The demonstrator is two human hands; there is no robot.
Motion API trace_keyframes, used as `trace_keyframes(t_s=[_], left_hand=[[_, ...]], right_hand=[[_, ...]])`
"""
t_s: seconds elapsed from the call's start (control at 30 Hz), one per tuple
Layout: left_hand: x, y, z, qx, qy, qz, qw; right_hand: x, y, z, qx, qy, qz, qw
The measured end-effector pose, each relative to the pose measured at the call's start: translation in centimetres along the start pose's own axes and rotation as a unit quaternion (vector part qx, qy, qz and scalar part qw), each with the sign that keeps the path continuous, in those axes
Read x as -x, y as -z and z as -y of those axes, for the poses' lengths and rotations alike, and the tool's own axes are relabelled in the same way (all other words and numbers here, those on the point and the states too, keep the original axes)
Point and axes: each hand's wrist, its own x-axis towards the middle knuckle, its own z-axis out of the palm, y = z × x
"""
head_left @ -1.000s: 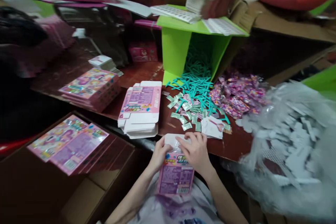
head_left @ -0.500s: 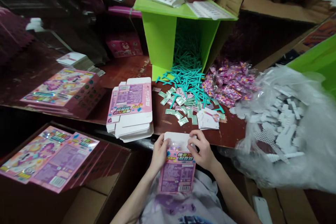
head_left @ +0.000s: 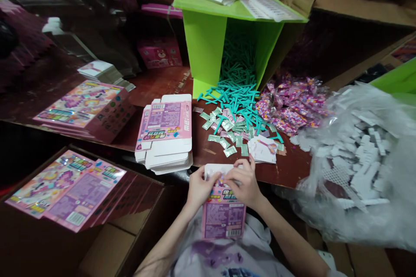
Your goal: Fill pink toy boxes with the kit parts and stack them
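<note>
A pink cardboard box [head_left: 224,218] stands upright against my shirt, its printed purple panel facing me and its white top flap raised. My left hand [head_left: 199,188] grips its upper left edge, thumb bent over the open mouth. At that mouth a clear bag of purple beads [head_left: 221,180] shows in part. The bent fingers of my right hand [head_left: 244,182] close on the bag at the opening's right side; their tips are partly hidden. Just beyond my right hand lies a small stack of white cards [head_left: 262,149].
Flattened pink boxes [head_left: 167,132] lie stacked left of green sachets [head_left: 230,151] and teal T-shaped sticks [head_left: 238,99]. Bead packets [head_left: 292,104] and a plastic bag of white parts [head_left: 364,160] are at right. Filled boxes [head_left: 78,106] sit left, above a carton of boxes [head_left: 69,188].
My right hand has moved from the box's upper right corner in toward the middle of its mouth. My left thumb has also bent inward. The view has shifted slightly.
</note>
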Motion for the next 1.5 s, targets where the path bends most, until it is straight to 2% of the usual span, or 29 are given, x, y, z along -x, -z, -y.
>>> trace_keyframes(t_s=[0.1, 0.23, 0.3, 0.43, 0.5, 0.6, 0.67, 0.77, 0.83, 0.9, 0.97, 1.03, 1.13, 1.27, 1.33, 1.4, 1.5], left_hand=[[-0.3, -0.5, 0.6, 0.047, 0.011, 0.0, 0.999], [-0.8, -0.8, 0.6, 0.063, 0.008, -0.032, 0.997], [-0.9, -0.8, 0.4, 0.039, -0.001, -0.025, 0.999], [-0.9, -1.0, 0.5, 0.018, 0.005, -0.001, 1.0], [-1.1, -1.1, 0.9, 0.025, 0.011, -0.005, 1.0], [-1.7, -1.3, 1.5, 0.032, -0.012, -0.041, 0.999], [-2.1, -1.3, 1.6, 0.002, -0.071, -0.087, 0.994], [-2.6, -1.2, 1.3, -0.104, -0.188, -0.104, 0.971], [-3.0, -1.0, 1.1, -0.154, -0.236, -0.064, 0.957], [-3.4, -0.8, 0.9, -0.175, -0.24, -0.021, 0.955], [-3.9, -0.7, 0.6, -0.181, -0.215, -0.009, 0.96], [-4.3, -0.6, 0.4, -0.174, -0.206, -0.013, 0.963], [-4.8, -0.5, -0.2, -0.155, -0.243, -0.008, 0.958], [-4.9, -0.5, -0.5, -0.162, -0.316, -0.027, 0.935], [-4.9, -0.6, -0.3, -0.162, -0.343, -0.048, 0.924], [-4.9, -0.7, 0.1, -0.158, -0.35, -0.069, 0.921], [-4.9, -1.0, 0.6, -0.143, -0.334, -0.091, 0.927]], right_hand=[[-0.2, 0.3, -0.8, 0.027, 0.0, 0.022, 0.999], [-0.4, 0.5, -1.5, -0.019, -0.072, -0.093, 0.993], [-0.2, 0.3, -1.5, -0.039, -0.1, -0.123, 0.987], [0.3, -0.2, -1.7, -0.018, -0.061, -0.037, 0.997], [0.4, -0.2, -2.2, -0.023, -0.057, -0.026, 0.998], [0.3, -0.5, -3.2, -0.053, -0.121, -0.103, 0.986], [0.2, -0.8, -3.9, -0.062, -0.163, -0.138, 0.975], [0.0, -0.9, -4.7, -0.037, -0.15, -0.109, 0.982], [-0.2, -0.6, -4.9, -0.014, -0.107, -0.049, 0.993], [-0.4, -0.3, -4.9, -0.008, -0.076, 0.002, 0.997], [-0.8, -0.1, -4.9, -0.022, -0.068, 0.005, 0.997], [-1.2, -0.3, -4.9, -0.047, -0.076, -0.032, 0.995], [-1.6, -0.9, -4.9, -0.114, -0.112, -0.1, 0.982], [-1.4, -1.9, -5.0, -0.193, -0.169, -0.244, 0.935], [-1.1, -2.3, -5.1, -0.189, -0.18, -0.281, 0.923], [-0.7, -2.4, -5.3, -0.141, -0.173, -0.248, 0.943], [-0.3, -1.9, -5.2, -0.029, -0.119, -0.152, 0.981]])
